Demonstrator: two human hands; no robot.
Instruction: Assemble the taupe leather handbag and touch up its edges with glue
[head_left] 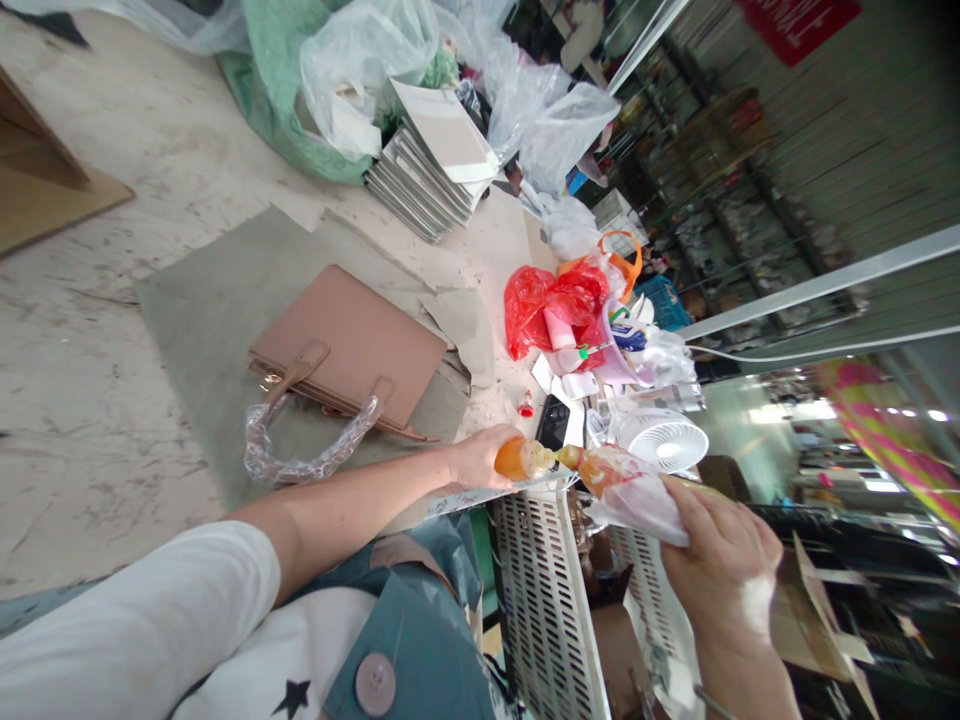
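My left hand (480, 460) is wrapped around a small orange bottle (511, 458) with a pale, crusted top, at the table's near edge. My right hand (720, 540) grips a larger bottle of amber liquid (604, 470), partly covered by a whitish wrapping (645, 510). The necks of the two bottles meet or nearly meet; whether they touch I cannot tell. Left of my hands lies a dusty-pink handbag (352, 345), its handle (315, 465) wrapped in clear plastic. It rests on a grey sheet (217, 270). A small red cap-like piece (526, 408) and a phone (553, 422) lie beyond the bottles.
At the back stand a stack of grey-white panels (431, 175) and a green sack (262, 90). A red plastic bag (529, 310) and a white fan (664, 440) sit to the right. Below the table edge is a perforated crate (544, 590). A cardboard box (45, 180) stands at far left.
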